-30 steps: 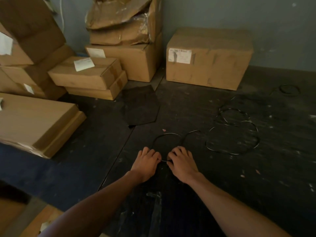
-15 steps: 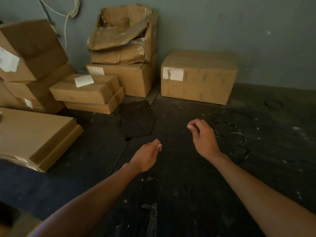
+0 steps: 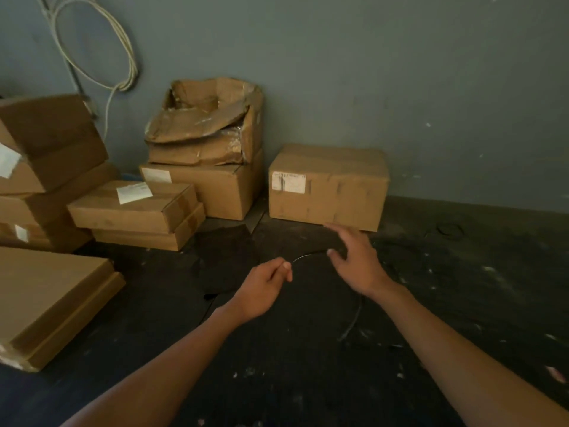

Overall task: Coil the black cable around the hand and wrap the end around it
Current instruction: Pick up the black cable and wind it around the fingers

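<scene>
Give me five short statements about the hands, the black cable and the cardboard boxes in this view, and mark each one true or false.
1. The left hand pinches the thin black cable between thumb and fingers. True.
2. The right hand is a closed fist. False: its fingers are spread, and the cable runs to it.
3. The crushed, torn brown cardboard box sits on top of another box. True.
4. The labelled brown cardboard box by the wall stands on a stack. False: it stands alone on the dark floor.
5. A pale coiled cord hangs on the grey wall. True.

Head-worn view, forward and downward
</scene>
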The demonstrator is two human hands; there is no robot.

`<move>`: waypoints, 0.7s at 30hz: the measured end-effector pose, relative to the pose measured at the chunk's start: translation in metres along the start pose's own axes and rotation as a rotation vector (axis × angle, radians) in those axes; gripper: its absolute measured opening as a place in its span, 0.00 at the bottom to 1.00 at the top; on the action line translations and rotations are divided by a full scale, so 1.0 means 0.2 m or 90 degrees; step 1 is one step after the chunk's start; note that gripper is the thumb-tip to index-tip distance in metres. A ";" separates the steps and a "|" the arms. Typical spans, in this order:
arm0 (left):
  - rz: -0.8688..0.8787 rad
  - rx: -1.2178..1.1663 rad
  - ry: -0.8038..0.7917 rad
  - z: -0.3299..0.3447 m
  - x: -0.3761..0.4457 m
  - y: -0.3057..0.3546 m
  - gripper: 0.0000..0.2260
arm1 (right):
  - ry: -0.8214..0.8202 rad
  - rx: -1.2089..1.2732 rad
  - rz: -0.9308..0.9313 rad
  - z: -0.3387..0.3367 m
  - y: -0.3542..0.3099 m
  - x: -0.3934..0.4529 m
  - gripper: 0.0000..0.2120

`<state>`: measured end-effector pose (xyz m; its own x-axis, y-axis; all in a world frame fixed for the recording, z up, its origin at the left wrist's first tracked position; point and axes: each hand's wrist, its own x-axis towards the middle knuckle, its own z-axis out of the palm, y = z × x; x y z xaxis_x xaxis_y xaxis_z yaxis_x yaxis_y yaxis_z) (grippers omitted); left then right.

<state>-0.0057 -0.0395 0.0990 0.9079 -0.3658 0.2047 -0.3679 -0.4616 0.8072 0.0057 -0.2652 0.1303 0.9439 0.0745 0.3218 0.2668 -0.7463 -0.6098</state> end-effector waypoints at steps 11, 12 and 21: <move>-0.115 -0.420 -0.114 -0.18 0.16 0.26 0.14 | 0.014 0.262 -0.024 -0.12 -0.11 0.06 0.10; -0.122 -0.473 -0.135 -0.19 0.17 0.26 0.13 | 0.036 0.293 0.004 -0.15 -0.12 0.08 0.10; -0.096 -0.705 -0.257 -0.19 0.17 0.37 0.11 | 0.156 0.365 0.081 -0.27 -0.14 0.17 0.10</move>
<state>0.0045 -0.0560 0.1862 0.7249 -0.6878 0.0375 0.2918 0.3559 0.8878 0.0203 -0.2770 0.1978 0.9212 -0.1962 0.3361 0.2810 -0.2621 -0.9232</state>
